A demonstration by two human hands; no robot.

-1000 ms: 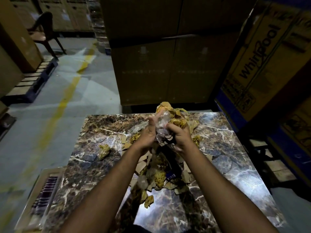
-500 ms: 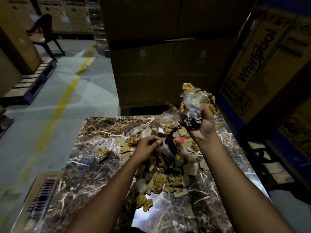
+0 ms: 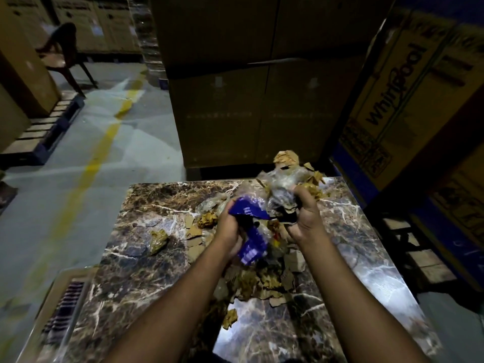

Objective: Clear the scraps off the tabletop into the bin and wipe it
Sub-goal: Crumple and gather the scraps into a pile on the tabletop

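Observation:
A dark marble tabletop carries a heap of cardboard scraps and crumpled brown paper at its middle. My right hand is closed around a bundle of clear plastic and cardboard scraps, held above the far side of the table. My left hand grips a blue wrapper just left of that bundle, over the heap. A crumpled yellow-brown scrap lies apart to the left. One small scrap sits near the front. No bin is visible.
Tall cardboard boxes stand right behind the table, and a Whirlpool box leans at the right. A wooden pallet lies on the floor at right. A flat board with stripes sits at the table's left front corner. Grey floor with a yellow line stretches left.
My right hand has come down from its raised position with the bundle. My left hand has picked the blue wrapper out of the heap and lifted it toward the right hand.

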